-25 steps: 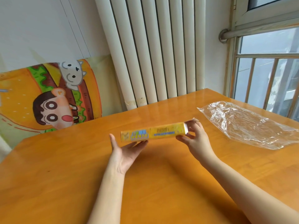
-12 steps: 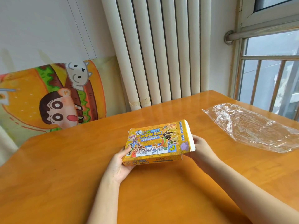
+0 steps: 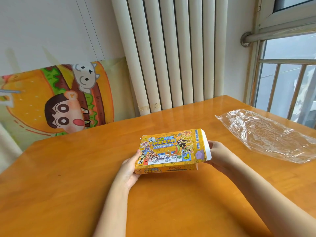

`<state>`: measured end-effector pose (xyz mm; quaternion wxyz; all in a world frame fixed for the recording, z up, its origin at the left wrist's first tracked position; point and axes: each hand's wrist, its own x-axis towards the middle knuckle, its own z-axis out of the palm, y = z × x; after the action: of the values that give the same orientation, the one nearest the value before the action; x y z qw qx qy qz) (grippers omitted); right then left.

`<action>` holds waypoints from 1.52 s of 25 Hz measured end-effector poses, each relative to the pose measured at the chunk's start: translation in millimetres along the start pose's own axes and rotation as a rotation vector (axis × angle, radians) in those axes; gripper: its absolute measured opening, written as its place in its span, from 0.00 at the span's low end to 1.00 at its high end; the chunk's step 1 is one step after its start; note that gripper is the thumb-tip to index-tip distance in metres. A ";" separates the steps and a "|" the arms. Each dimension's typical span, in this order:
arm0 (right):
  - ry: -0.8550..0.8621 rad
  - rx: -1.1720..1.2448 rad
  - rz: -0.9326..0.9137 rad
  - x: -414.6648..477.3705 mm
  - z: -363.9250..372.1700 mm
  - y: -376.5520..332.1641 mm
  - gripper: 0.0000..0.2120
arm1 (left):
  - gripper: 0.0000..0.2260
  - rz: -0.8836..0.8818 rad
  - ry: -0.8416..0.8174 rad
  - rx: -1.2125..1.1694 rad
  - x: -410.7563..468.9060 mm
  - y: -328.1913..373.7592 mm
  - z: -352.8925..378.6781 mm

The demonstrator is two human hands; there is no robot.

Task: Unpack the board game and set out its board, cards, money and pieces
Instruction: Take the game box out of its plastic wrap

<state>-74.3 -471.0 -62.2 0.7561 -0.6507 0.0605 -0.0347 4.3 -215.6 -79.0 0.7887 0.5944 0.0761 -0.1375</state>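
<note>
A flat yellow board game box (image 3: 169,150) with cartoon creatures printed on its lid is held just above the wooden table (image 3: 68,185), lid facing up and tilted toward me. My left hand (image 3: 130,167) grips its left end, thumb on the lid. My right hand (image 3: 218,152) holds the right end, where the white end flap (image 3: 206,144) stands open. The box's contents are hidden.
A crumpled clear plastic wrapper (image 3: 266,135) lies on the table at the right. A white radiator (image 3: 171,53) stands behind the table, a cartoon burger cushion (image 3: 56,100) leans at the back left, and a barred window (image 3: 287,79) is at the right.
The box has turned from edge-on to lid-up and come nearer to me. Its right end flap is now open. Both hands shifted to hold its ends.
</note>
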 end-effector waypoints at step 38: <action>-0.281 -0.340 -0.120 -12.8 68.8 41.3 0.05 | 0.36 -0.094 0.253 0.444 6.3 20.3 -75.7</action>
<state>-78.6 -395.7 -92.4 0.6333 -0.7695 -0.0793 0.0218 19.8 -138.7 -83.5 0.6159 0.7612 0.1697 -0.1116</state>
